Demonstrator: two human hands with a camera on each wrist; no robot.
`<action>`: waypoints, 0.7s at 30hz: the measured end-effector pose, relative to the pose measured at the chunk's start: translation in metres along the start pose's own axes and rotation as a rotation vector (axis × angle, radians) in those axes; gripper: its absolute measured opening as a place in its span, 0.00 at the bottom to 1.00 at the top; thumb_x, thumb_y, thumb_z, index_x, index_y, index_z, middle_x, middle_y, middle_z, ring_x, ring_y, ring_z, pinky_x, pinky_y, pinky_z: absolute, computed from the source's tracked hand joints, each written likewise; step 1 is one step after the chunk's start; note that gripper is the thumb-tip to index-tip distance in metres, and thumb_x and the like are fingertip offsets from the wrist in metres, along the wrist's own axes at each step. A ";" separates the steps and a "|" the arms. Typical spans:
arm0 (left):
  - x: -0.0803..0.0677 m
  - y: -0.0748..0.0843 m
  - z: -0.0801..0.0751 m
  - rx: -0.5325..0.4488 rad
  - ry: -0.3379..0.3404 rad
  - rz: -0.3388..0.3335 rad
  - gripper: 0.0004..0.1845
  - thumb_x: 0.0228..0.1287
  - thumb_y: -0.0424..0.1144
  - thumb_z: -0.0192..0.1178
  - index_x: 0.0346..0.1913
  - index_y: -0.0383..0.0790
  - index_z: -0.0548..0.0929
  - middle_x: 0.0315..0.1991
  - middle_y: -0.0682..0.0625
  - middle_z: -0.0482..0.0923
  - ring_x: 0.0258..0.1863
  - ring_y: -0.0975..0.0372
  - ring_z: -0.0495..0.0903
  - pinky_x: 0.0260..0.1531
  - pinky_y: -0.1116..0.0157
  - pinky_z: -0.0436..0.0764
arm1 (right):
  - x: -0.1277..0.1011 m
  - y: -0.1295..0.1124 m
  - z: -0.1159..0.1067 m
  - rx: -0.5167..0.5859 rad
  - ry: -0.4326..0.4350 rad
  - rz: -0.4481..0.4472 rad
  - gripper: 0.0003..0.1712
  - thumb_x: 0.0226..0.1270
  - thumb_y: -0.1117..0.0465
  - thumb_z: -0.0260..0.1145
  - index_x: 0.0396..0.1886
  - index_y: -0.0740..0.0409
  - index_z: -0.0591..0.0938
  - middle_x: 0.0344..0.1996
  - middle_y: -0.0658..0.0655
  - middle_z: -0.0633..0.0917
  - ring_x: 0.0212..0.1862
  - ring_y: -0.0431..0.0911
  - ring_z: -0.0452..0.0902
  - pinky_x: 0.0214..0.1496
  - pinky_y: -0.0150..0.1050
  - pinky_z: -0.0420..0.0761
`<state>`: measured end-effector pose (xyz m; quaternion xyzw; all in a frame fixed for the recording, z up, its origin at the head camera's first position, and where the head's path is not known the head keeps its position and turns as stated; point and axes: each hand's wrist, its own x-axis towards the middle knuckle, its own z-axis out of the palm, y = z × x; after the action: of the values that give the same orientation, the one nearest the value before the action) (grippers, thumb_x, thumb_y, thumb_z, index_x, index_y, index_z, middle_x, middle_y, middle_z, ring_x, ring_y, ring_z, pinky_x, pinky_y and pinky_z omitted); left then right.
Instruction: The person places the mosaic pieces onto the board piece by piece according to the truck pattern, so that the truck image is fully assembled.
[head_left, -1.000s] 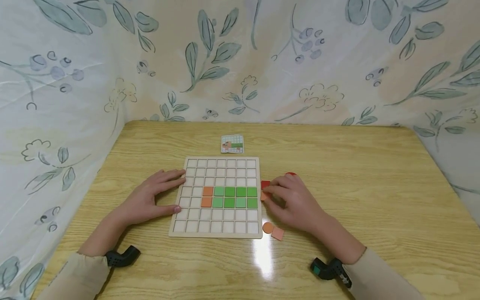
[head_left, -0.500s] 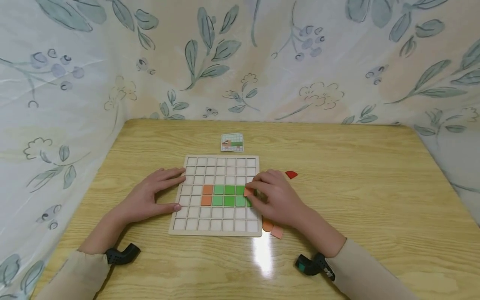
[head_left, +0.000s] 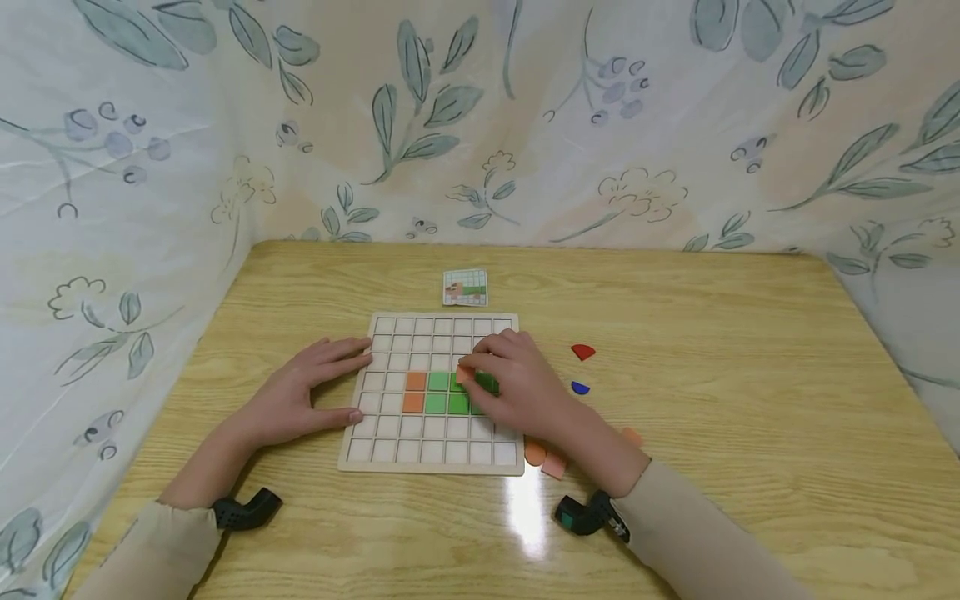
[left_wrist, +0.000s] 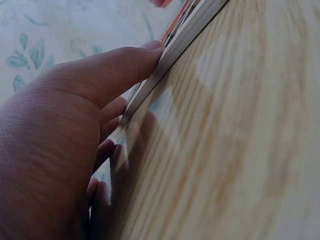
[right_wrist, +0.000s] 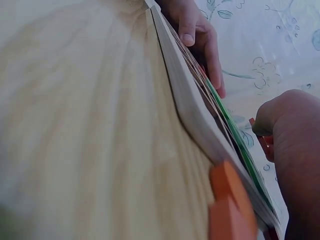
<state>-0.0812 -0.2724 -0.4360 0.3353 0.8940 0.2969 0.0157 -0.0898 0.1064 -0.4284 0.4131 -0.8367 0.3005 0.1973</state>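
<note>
1. Since a second ago the right hand has travelled leftward from the table beside the grid board to above the board's middle, carrying an orange square tile pinched in its curled fingertips.
2. With the hand gone from the board's right side, a blue half-round piece and a red half-round piece show on the table.
3. That tile now sits over the upper green row, roughly at its third cell, tilted with one corner toward the left; being square, it has no long axis.
4. Unchanged, the left hand lies flat with relaxed, straight fingers, fingertips and thumb touching the board's left edge.
5. Two orange tiles lie in the grid left of the green tiles.
6. An orange disc and a pale orange square rest just beside the board's near right corner.
7. Beyond the board lies a small pattern card.
</note>
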 end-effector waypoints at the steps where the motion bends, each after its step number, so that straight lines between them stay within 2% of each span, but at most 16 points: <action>1: 0.000 0.000 0.000 0.000 0.000 -0.001 0.44 0.65 0.51 0.80 0.81 0.46 0.76 0.84 0.48 0.65 0.83 0.43 0.61 0.86 0.49 0.46 | 0.002 -0.001 0.002 -0.003 0.001 -0.003 0.07 0.72 0.58 0.77 0.43 0.56 0.94 0.39 0.51 0.87 0.40 0.49 0.77 0.48 0.47 0.75; 9: 0.000 0.001 0.000 0.001 -0.005 -0.010 0.44 0.65 0.52 0.80 0.81 0.47 0.75 0.84 0.50 0.64 0.84 0.44 0.60 0.86 0.50 0.46 | 0.016 -0.004 0.013 -0.019 -0.001 -0.010 0.06 0.72 0.57 0.76 0.41 0.55 0.94 0.38 0.51 0.86 0.40 0.49 0.77 0.47 0.46 0.77; 16: 0.001 0.002 0.001 -0.003 -0.002 -0.013 0.43 0.65 0.52 0.80 0.81 0.46 0.76 0.84 0.49 0.65 0.83 0.44 0.61 0.86 0.49 0.47 | 0.027 -0.008 0.021 -0.005 -0.047 0.011 0.07 0.73 0.57 0.76 0.44 0.54 0.94 0.39 0.49 0.86 0.42 0.48 0.78 0.48 0.46 0.77; 21: 0.000 0.001 0.000 0.005 0.007 -0.009 0.43 0.65 0.51 0.80 0.80 0.46 0.76 0.84 0.49 0.66 0.83 0.45 0.62 0.86 0.52 0.48 | 0.036 -0.011 0.028 -0.043 -0.068 0.002 0.08 0.74 0.56 0.75 0.45 0.53 0.95 0.40 0.49 0.87 0.43 0.48 0.79 0.50 0.45 0.78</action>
<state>-0.0805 -0.2715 -0.4354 0.3305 0.8962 0.2958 0.0130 -0.1047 0.0617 -0.4248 0.4179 -0.8497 0.2684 0.1772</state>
